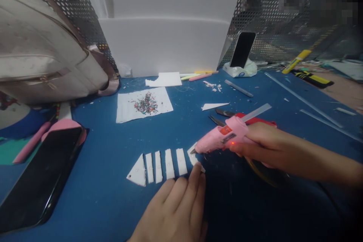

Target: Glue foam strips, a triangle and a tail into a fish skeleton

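Observation:
White foam pieces lie in a row on the blue table, shaped like a cut-up fish: a triangular head [137,171], several strips [169,163] and a tail piece [193,154] at the right end. My right hand [256,143] is wrapped round a pink glue gun [217,138] with a lit red light and a clear glue stick in its back. The gun's nozzle touches or nearly touches the tail piece. My left hand [177,206] lies flat below the row, a fingertip pressing on the tail piece's lower end.
Behind the row, a white sheet [121,111] bears small glittery bits. Red-handled pliers [224,112] lie behind the glue gun. A black phone [36,181] and a bag [48,45] are at left; another phone [243,50], glue sticks [238,88] and a yellow cutter [296,61] are farther back.

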Available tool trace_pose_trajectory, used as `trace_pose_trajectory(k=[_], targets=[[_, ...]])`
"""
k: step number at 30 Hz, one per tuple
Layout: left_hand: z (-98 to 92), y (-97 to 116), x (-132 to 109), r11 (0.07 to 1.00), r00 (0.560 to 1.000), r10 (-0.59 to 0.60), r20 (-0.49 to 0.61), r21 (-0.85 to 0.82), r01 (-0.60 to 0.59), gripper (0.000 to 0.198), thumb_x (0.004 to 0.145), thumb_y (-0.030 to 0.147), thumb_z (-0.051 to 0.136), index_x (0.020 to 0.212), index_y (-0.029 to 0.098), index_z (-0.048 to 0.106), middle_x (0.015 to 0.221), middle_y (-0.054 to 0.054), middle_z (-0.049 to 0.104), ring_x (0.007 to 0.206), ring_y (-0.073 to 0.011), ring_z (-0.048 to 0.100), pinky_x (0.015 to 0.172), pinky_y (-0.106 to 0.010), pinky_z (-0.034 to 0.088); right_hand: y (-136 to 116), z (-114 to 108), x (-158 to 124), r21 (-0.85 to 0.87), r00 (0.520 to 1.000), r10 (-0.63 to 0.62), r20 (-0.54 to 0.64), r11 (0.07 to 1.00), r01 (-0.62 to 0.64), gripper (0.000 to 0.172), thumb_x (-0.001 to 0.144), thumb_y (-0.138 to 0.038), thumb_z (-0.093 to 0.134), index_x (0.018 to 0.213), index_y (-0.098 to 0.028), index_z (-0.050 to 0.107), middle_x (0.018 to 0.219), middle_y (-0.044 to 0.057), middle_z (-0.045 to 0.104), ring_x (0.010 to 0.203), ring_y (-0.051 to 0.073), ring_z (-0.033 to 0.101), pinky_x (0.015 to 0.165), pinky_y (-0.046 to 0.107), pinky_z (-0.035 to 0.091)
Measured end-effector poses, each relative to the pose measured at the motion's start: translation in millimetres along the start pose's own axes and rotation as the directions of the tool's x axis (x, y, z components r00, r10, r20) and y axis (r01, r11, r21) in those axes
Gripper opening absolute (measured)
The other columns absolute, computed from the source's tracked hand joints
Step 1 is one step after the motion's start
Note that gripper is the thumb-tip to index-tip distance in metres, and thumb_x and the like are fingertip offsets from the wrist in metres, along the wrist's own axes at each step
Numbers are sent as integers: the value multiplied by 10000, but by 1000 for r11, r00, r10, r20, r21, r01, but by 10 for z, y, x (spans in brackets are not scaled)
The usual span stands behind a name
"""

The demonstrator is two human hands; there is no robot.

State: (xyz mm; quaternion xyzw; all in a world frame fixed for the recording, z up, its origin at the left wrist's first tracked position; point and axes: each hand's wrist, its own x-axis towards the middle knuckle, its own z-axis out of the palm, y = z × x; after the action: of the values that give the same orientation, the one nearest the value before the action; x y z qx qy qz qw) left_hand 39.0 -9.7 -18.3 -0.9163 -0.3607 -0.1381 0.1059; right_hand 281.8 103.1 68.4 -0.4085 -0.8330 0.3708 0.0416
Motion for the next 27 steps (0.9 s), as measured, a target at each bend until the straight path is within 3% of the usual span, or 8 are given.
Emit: trace_pose_trajectory(k=[14, 18, 27], targets=[[-10, 1, 8, 1000, 997, 16, 74, 13, -17, 474, 999, 213, 272, 1382, -1, 452, 1423, -210, 532, 926, -233, 648, 764, -327, 513, 26, 27, 0, -23, 997, -76, -28, 997, 76, 323, 967, -393, 474, 703, -243, 584, 548, -36, 489, 420, 133, 479, 354, 264, 349], [-4, -1, 5, 1000, 998, 20, 66, 17, -21, 474, 1000, 211, 266, 1382, -4, 446, 1418, -219, 533, 900, -229, 653, 744, -327, 514, 37, 37, -2, -10, 996, -78, -40, 997, 77, 273, 965, -390, 477, 786, -256, 634, 561, -35, 507, 417, 139, 483, 354, 277, 346], [-4, 0, 4, 1000, 999, 10, 39, 4, -10, 462, 1003, 220, 281, 1369, 1, 457, 1409, -206, 547, 917, -233, 646, 763, -330, 501, 59, 39, -2, -2, 998, -51, -48, 999, 51, 309, 954, -417, 483, 703, -253, 558, 539, -33, 457, 405, 140, 457, 343, 278, 333]])
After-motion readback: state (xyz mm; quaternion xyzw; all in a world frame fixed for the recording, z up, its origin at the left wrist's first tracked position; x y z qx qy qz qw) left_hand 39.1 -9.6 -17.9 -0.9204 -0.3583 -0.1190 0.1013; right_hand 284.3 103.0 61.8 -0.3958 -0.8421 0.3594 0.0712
